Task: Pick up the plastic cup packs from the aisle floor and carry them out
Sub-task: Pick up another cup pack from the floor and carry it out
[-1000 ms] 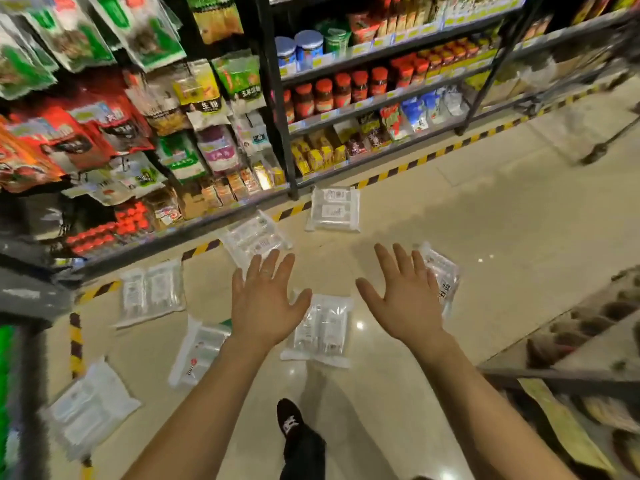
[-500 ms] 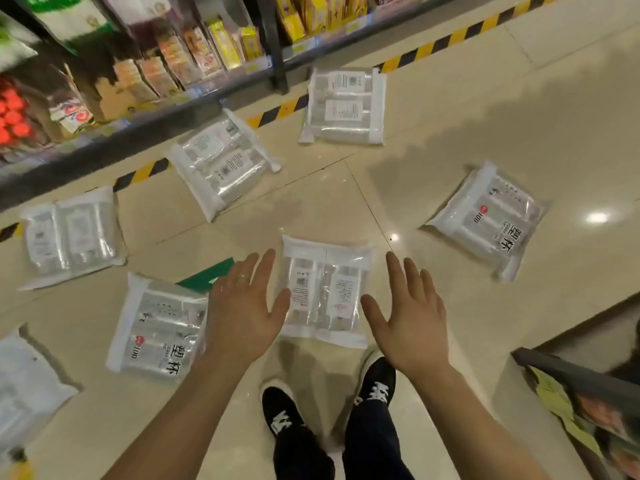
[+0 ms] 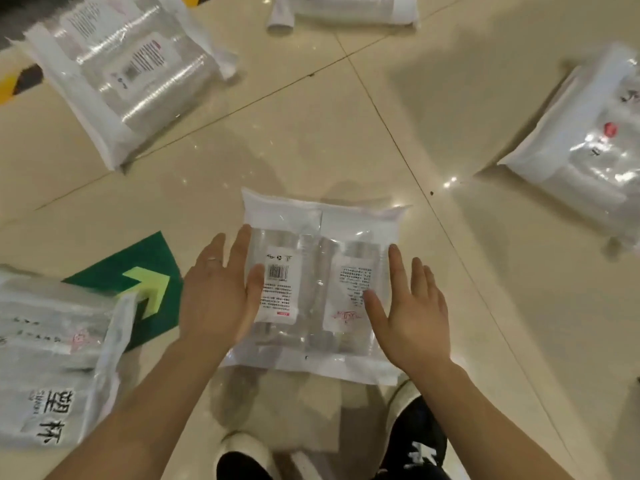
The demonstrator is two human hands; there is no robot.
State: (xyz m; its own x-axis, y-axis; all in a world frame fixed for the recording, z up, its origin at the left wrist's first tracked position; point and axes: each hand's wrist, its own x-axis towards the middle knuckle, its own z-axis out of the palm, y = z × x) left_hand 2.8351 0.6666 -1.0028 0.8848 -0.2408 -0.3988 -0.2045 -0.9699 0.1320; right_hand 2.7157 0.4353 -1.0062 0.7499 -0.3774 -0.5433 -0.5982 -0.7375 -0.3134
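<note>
Five plastic cup packs lie scattered on the tiled aisle floor (image 3: 346, 126), none yet lifted. We take the green floor arrow (image 3: 138, 271) as our marker. The target pack (image 3: 318, 289) lies flat just right of it and a second pack (image 3: 121, 74) lies beyond it. A third pack (image 3: 343, 8) sits beyond and to the right, cut by the frame's edge. A fourth pack (image 3: 581, 150) is well to the right, and a fifth pack (image 3: 52, 358) overlaps the arrow's near-left corner. We have dropped much lower in the past half second, and our two hands now bracket the target pack. Left hand (image 3: 218, 299) and right hand (image 3: 412, 313) are both released, fingers straight, thumbs over its labels, gripping nothing. We judge the first lift imminent. Our two shoes (image 3: 415, 441) stand nearer us than the single arrow.
</note>
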